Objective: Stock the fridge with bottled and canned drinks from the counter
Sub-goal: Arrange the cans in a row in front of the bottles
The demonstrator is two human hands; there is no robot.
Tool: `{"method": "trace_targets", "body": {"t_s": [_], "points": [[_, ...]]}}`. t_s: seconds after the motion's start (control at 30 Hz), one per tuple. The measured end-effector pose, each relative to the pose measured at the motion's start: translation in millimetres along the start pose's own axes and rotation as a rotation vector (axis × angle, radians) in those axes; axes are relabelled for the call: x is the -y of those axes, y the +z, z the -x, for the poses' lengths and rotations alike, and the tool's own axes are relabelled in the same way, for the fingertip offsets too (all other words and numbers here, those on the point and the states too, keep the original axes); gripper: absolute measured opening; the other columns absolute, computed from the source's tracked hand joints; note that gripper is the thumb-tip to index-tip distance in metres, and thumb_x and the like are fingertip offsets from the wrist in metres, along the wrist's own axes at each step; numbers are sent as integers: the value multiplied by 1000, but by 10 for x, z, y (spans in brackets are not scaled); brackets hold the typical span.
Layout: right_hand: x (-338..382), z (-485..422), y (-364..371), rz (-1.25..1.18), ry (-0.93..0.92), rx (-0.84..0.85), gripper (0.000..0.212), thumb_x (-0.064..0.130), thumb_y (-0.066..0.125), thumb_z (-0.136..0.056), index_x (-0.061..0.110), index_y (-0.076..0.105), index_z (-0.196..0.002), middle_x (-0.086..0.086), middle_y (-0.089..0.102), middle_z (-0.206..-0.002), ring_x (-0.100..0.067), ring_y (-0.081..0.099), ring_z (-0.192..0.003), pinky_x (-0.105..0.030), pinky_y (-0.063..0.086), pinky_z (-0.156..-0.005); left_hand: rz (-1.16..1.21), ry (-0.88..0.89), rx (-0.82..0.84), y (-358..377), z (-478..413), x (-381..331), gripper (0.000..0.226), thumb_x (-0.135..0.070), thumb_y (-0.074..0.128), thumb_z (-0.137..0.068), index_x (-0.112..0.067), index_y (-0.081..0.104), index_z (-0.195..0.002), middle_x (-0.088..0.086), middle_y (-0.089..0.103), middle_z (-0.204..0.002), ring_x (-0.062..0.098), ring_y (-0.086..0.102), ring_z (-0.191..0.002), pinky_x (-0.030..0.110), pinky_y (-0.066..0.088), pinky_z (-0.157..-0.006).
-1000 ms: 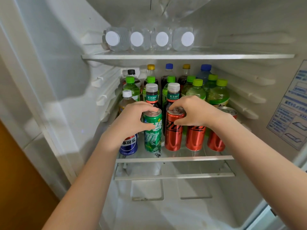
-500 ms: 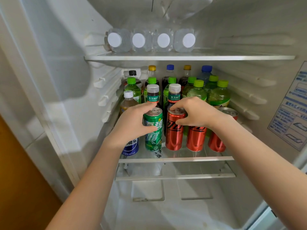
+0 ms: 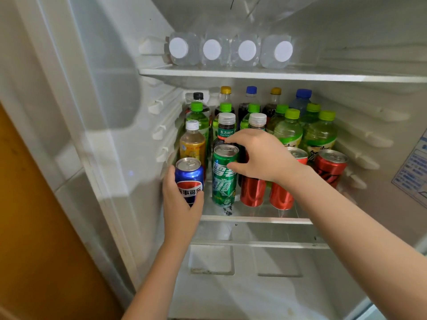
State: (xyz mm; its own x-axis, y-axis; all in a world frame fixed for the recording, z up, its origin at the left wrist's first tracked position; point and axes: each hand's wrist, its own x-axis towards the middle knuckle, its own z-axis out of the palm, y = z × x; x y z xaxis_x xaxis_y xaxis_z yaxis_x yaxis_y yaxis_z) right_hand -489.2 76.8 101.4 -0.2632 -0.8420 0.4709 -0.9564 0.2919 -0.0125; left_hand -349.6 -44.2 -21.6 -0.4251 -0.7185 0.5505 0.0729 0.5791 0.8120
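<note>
The fridge's middle shelf point(image 3: 258, 219) carries a front row of cans. My left hand point(image 3: 181, 204) wraps the blue Pepsi can point(image 3: 189, 175) at the row's left end, from the front and left side. To its right stands a green Sprite can point(image 3: 223, 179); my right hand point(image 3: 263, 158) pinches its top, thumb on the front, index finger behind the rim. Three red cans point(image 3: 253, 192) point(image 3: 280, 198) point(image 3: 330, 168) stand further right, two partly hidden by my right wrist. Several bottles with green caps point(image 3: 291, 130) and dark tea bottles point(image 3: 226, 128) fill the shelf behind.
Several clear water bottles point(image 3: 246, 50) lie on the upper shelf point(image 3: 254, 73), white caps facing me. The fridge's left wall point(image 3: 120, 135) has ribbed shelf guides close to the blue can. Below the middle shelf is a drawer cover point(image 3: 254, 244). An orange door point(image 3: 34, 227) is at the far left.
My left hand left the green can and went down-left onto the blue can. My right hand shifted left from the red can to the green can's top. The view moved closer.
</note>
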Motion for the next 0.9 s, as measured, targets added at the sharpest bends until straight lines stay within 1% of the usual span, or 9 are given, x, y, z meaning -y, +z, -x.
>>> {"method": "trace_targets", "body": {"t_s": [0.13,0.3,0.37,0.5,0.7,0.8,0.9], "points": [[61,-20,109,15,-7,36,51,36,72,-79,16,59,-125,-3,62,-120,-21,55,-111,-36,46,-93,-56,-103,-73,47,53,61,79,-7,75,-75,-14,35,-143,3,47,-138,17,46,-127,39,46,-103],[54,-27,140,29,6,38,52,34,73,-79,17,58,-127,-3,63,-121,-23,54,-112,-38,45,-94,-123,-109,-149,112,56,140,80,-12,78,-72,-17,38,-141,1,49,-138,16,48,-126,36,47,-102],[51,-35,141,34,5,39,52,34,73,-79,18,58,-127,-3,63,-121,-23,55,-111,-38,46,-94,-123,-111,-158,123,52,175,79,-16,79,-72,-18,39,-140,0,51,-136,16,49,-125,37,48,-101],[58,-54,161,39,9,31,52,34,73,-79,18,59,-126,-4,64,-119,-23,55,-109,-37,46,-93,-132,-113,-152,133,26,232,79,-21,81,-71,-20,41,-139,-1,52,-135,15,51,-123,38,50,-99],[57,-81,170,51,11,26,51,35,73,-79,17,60,-125,-3,65,-118,-23,56,-109,-35,46,-92,-133,-126,-133,145,23,278,83,-22,81,-71,-21,38,-141,-1,51,-137,16,51,-124,40,50,-99],[49,-81,173,50,5,20,50,36,73,-79,17,60,-124,-3,65,-117,-22,56,-108,-35,46,-92,-125,-143,-108,149,66,299,91,-23,82,-69,-21,32,-145,0,50,-139,18,51,-124,35,47,-100],[46,-75,173,45,-3,11,50,35,73,-79,17,60,-123,-3,65,-116,-22,57,-107,-35,47,-91,-178,-133,-63,151,106,336,91,-20,81,-70,-19,31,-146,3,51,-138,22,52,-123,28,43,-95]]}}
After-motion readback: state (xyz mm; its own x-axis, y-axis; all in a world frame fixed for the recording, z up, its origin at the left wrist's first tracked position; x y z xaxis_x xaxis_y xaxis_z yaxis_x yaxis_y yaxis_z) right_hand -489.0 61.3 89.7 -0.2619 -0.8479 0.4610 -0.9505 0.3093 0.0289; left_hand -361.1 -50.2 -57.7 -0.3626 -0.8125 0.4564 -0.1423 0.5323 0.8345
